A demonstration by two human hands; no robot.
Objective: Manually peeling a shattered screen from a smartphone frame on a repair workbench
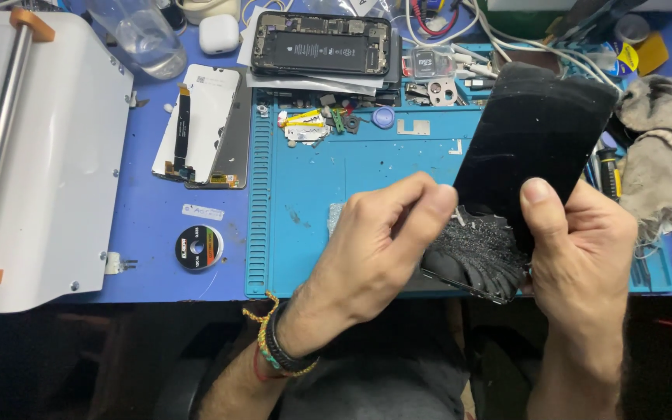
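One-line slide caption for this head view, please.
Both hands, left and right, hold a shattered black phone screen above a blue repair mat.

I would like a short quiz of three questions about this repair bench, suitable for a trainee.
1. True or false: the phone screen in the hands is shattered at its lower end.
2. Which hand grips the screen's right edge with the thumb on the glass? A) left hand B) right hand
3. Fill in: the opened phone at the top of the bench lies on sheets of ____.

Key
1. True; the glass near the hands is crushed into fragments.
2. B; the left hand's fingertips are at the cracked part.
3. Paper; its battery faces up.
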